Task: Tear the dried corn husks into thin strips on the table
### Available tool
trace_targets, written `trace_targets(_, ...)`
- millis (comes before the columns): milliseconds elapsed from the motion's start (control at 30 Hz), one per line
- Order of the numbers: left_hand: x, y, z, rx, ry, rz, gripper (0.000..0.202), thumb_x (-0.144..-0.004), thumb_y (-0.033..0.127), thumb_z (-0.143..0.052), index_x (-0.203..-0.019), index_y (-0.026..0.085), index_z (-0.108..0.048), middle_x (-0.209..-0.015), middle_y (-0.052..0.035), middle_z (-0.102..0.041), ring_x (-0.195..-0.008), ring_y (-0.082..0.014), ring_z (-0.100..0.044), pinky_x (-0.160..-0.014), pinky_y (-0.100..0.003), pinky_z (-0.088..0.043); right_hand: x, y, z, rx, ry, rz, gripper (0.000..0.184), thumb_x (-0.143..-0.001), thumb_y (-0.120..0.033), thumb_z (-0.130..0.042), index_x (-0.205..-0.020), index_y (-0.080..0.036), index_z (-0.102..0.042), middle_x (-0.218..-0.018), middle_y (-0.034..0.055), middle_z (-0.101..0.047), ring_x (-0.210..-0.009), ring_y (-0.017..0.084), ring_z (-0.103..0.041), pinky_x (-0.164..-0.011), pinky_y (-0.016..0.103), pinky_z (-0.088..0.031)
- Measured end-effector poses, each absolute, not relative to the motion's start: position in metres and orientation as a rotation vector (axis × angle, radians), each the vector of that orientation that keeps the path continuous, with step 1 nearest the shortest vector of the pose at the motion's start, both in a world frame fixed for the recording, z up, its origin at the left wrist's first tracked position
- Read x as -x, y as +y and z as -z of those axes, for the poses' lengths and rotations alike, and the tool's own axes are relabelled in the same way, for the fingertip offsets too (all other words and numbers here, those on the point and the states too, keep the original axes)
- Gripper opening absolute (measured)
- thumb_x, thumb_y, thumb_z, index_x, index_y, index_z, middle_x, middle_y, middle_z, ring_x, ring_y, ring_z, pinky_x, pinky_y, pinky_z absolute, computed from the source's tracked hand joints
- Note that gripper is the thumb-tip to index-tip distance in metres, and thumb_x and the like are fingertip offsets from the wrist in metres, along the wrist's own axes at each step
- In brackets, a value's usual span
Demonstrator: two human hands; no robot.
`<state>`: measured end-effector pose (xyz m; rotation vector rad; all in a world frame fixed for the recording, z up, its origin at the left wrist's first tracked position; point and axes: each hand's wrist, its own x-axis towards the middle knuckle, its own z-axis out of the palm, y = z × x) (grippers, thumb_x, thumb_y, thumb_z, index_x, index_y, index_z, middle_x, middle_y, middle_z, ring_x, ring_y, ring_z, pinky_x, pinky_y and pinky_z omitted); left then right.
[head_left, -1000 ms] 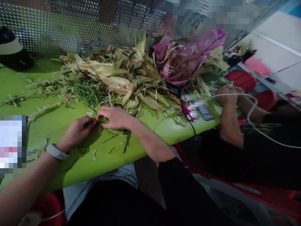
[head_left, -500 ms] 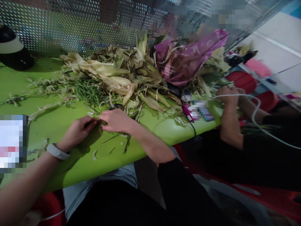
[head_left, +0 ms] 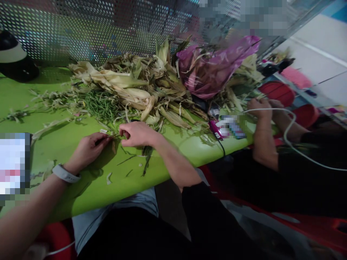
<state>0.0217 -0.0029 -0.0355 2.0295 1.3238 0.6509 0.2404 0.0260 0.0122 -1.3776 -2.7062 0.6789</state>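
My left hand (head_left: 88,150), with a white watch on the wrist, rests on the green table (head_left: 67,187) and pinches one end of a thin green stem (head_left: 115,136). My right hand (head_left: 138,133) is closed on the stem's other end, fingers curled. Both hands sit just in front of a heap of thin green stems (head_left: 99,103) and a big pile of corn husks (head_left: 135,86). Dark scissor handles (head_left: 135,120) show partly behind my right hand.
A pink plastic bag (head_left: 211,72) lies on the husks at the right. Another person's hands (head_left: 260,108) work at the table's right end, near a pink device (head_left: 215,129) and a white cable (head_left: 292,126). A perforated metal screen (head_left: 81,29) stands behind. Scraps litter the table's near edge.
My right hand has shifted slightly right and up, pulling away from the left hand; the stem is stretched between them. The other person's hands barely moved.
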Motion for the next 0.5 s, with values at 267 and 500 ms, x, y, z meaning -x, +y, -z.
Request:
trace_targets(267, -0.022, -0.003, 0.035, -2.015, 1.343, -0.657, 0.03, -0.089, 0.045, -0.052, -0.091, 0.022, -0.072, -0.086, -0.0066, -0.075, -0.076, -0.0235, -0.066, -0.069, -0.032, -0.05, -0.233, 0.028, 0.001, 1.3, -2.662, -0.645, 0.018, -0.084, -0.022, -0.053, -0.093, -0.018, -0.068, -0.093, 0.005, -0.071, -0.077, 0.015, -0.059, -0.066, 0.027, -0.034)
trace_targets(500, -0.015, 0.0, 0.039, -1.983, 1.462, -0.692, 0.032, -0.087, 0.044, -0.052, -0.096, 0.02, -0.072, -0.093, -0.0079, -0.075, -0.078, -0.0228, -0.066, -0.069, -0.031, -0.049, -0.253, 0.04, -0.006, 1.385, -2.606, -0.815, 0.015, -0.078, -0.017, -0.056, -0.083, -0.016, -0.07, -0.084, 0.0034, -0.071, -0.07, 0.012, -0.057, -0.063, 0.024, -0.034)
